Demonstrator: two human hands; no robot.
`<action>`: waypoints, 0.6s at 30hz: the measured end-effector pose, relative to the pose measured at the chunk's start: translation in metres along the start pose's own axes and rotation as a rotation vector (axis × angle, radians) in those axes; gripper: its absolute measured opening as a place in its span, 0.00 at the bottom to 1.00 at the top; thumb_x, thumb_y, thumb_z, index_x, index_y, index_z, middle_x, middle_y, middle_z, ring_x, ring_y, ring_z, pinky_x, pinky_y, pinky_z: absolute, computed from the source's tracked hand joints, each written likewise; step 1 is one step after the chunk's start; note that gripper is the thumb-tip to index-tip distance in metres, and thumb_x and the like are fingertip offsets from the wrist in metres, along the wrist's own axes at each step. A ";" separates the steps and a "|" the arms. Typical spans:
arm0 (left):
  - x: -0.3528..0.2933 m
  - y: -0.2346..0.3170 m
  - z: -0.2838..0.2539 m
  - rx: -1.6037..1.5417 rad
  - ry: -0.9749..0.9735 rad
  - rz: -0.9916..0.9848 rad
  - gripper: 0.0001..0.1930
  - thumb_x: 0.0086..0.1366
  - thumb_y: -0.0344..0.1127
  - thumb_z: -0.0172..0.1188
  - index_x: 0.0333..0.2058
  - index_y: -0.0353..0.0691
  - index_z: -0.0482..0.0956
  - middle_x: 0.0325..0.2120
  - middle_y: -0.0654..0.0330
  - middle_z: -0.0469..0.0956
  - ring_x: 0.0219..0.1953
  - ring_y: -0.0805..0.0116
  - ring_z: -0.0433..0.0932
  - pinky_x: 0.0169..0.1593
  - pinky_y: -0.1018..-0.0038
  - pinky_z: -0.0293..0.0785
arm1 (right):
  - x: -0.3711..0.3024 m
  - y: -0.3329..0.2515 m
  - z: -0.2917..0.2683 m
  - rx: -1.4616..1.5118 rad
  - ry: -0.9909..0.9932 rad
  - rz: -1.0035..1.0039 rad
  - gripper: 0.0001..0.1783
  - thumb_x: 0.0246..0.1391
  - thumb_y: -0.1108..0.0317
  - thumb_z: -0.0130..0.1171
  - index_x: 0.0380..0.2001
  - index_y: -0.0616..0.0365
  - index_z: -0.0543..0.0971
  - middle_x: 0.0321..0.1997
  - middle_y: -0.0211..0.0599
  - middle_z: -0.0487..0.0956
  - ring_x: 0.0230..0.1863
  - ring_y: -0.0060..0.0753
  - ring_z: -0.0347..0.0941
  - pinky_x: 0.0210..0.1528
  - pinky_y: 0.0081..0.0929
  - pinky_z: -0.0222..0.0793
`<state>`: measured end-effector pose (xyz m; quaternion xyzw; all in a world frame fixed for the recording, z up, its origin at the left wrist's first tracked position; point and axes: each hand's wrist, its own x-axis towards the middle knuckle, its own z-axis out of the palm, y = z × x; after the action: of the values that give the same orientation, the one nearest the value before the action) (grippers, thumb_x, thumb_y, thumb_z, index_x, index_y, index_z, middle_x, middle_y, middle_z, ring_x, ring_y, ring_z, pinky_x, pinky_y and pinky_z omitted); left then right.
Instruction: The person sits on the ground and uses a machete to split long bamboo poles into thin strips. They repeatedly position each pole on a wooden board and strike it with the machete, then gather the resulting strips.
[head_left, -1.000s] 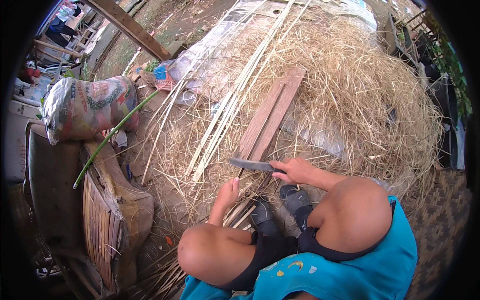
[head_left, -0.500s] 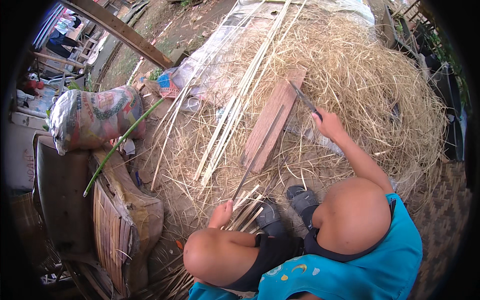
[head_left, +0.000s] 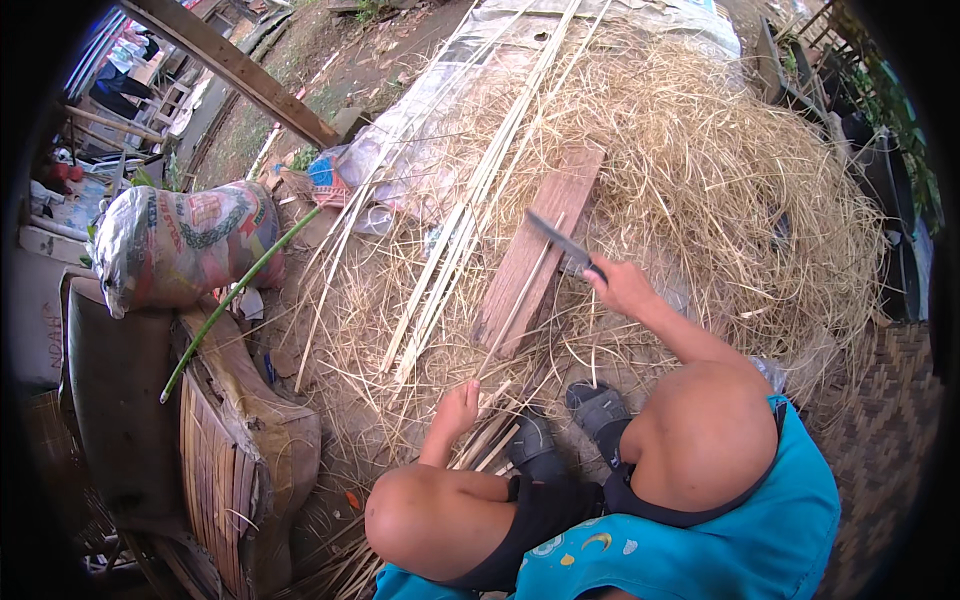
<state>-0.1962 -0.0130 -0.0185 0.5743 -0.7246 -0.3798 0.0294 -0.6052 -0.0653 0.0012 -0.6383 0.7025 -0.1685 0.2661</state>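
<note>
Board = landmark. Brown, lies lengthwise away from the person, far end in loose straw-coloured shavings.

Strip, thin and pale, lies along the board; near end sticks out past the board's near edge into the left hand. Left fingers curled closed around that end. Right hand, just right of the board: fingers wrapped around the black handle of the knife. Blade crosses over the strip near its far end; can't tell if the edge touches it.

Surface: bare dirt, littered with shavings. Main heap right of and beyond the board. Whitish plastic sheet beyond the board, shavings over part of it. Long pale strips run beside the board on its left. Shorter strips on the ground below its near end, next to dark shoes.

Room: open yard. Well left of the board, stuffed sack on its side, green stick slanting in front, worn seat frame below. Wooden beam up and left of the board. Woven mat well to its right, nearer the person.
</note>
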 end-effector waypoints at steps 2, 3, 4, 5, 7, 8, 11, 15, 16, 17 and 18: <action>0.014 0.005 0.011 -0.128 -0.063 -0.015 0.26 0.78 0.50 0.41 0.33 0.32 0.77 0.25 0.41 0.78 0.31 0.39 0.78 0.39 0.53 0.73 | -0.039 -0.020 0.019 -0.083 -0.134 -0.245 0.26 0.68 0.43 0.48 0.57 0.49 0.75 0.27 0.49 0.81 0.31 0.52 0.82 0.38 0.51 0.79; 0.015 0.006 0.007 -0.167 -0.089 -0.032 0.26 0.78 0.50 0.42 0.33 0.32 0.77 0.24 0.43 0.77 0.29 0.43 0.78 0.38 0.54 0.73 | -0.054 -0.032 0.025 -0.149 -0.184 -0.375 0.27 0.68 0.42 0.48 0.58 0.49 0.75 0.28 0.49 0.81 0.31 0.52 0.82 0.38 0.51 0.79; 0.014 0.006 0.004 -0.206 -0.115 -0.050 0.26 0.78 0.51 0.43 0.33 0.32 0.76 0.22 0.45 0.76 0.27 0.46 0.77 0.37 0.56 0.73 | -0.063 -0.036 0.029 -0.215 -0.234 -0.506 0.27 0.68 0.42 0.48 0.58 0.48 0.74 0.28 0.49 0.81 0.31 0.53 0.82 0.38 0.50 0.79; 0.003 -0.014 0.013 -0.168 -0.089 -0.043 0.27 0.78 0.52 0.44 0.32 0.33 0.76 0.18 0.53 0.74 0.25 0.58 0.77 0.35 0.59 0.72 | -0.047 -0.016 0.032 -0.285 -0.153 -0.349 0.29 0.67 0.41 0.49 0.60 0.48 0.74 0.28 0.49 0.81 0.32 0.53 0.82 0.38 0.52 0.78; -0.029 -0.033 0.001 -0.220 -0.175 -0.143 0.25 0.78 0.50 0.44 0.29 0.34 0.75 0.19 0.58 0.72 0.24 0.65 0.72 0.33 0.63 0.71 | 0.006 0.022 -0.005 0.010 0.026 0.175 0.27 0.67 0.44 0.50 0.59 0.49 0.74 0.28 0.51 0.82 0.35 0.56 0.82 0.41 0.53 0.77; -0.045 -0.038 -0.008 -0.307 -0.292 -0.263 0.25 0.78 0.50 0.45 0.32 0.34 0.77 0.23 0.56 0.75 0.27 0.64 0.74 0.36 0.63 0.73 | 0.023 0.053 -0.027 -0.070 0.090 0.204 0.25 0.67 0.46 0.51 0.58 0.50 0.75 0.29 0.52 0.82 0.36 0.57 0.81 0.42 0.54 0.76; -0.108 -0.059 -0.041 -0.481 -0.592 -0.658 0.24 0.75 0.53 0.49 0.39 0.34 0.81 0.33 0.52 0.82 0.35 0.61 0.80 0.43 0.62 0.76 | 0.029 0.058 -0.044 -0.104 0.128 0.168 0.23 0.66 0.49 0.52 0.55 0.53 0.76 0.31 0.54 0.82 0.38 0.61 0.80 0.44 0.55 0.75; -0.119 -0.059 -0.098 0.081 -0.842 -0.459 0.31 0.69 0.61 0.54 0.49 0.34 0.79 0.45 0.44 0.80 0.48 0.55 0.79 0.52 0.61 0.75 | 0.002 0.057 -0.023 0.014 0.138 0.056 0.24 0.65 0.50 0.54 0.55 0.55 0.76 0.34 0.57 0.83 0.40 0.64 0.80 0.45 0.55 0.74; -0.115 -0.060 -0.116 0.289 -0.812 -0.385 0.34 0.67 0.63 0.55 0.52 0.34 0.78 0.47 0.42 0.79 0.51 0.53 0.78 0.54 0.61 0.75 | -0.006 0.054 -0.008 0.071 0.167 0.013 0.24 0.65 0.51 0.54 0.56 0.55 0.76 0.34 0.57 0.82 0.40 0.64 0.80 0.45 0.55 0.74; -0.101 -0.061 -0.133 0.477 -0.761 -0.327 0.36 0.66 0.65 0.56 0.54 0.34 0.77 0.50 0.41 0.79 0.55 0.52 0.78 0.56 0.61 0.74 | -0.012 0.051 0.005 0.118 0.143 0.022 0.26 0.66 0.52 0.54 0.60 0.55 0.74 0.35 0.58 0.82 0.40 0.65 0.79 0.45 0.55 0.74; -0.078 -0.062 -0.149 0.575 -0.656 -0.309 0.39 0.64 0.67 0.58 0.57 0.33 0.77 0.53 0.39 0.78 0.58 0.50 0.78 0.58 0.61 0.74 | -0.020 0.050 0.017 0.118 0.144 0.013 0.26 0.66 0.52 0.53 0.61 0.56 0.72 0.36 0.59 0.82 0.40 0.66 0.79 0.45 0.55 0.74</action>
<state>-0.0485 -0.0265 0.0823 0.5097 -0.6775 -0.3250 -0.4190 -0.6349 -0.0379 -0.0383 -0.6031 0.7128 -0.2533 0.2531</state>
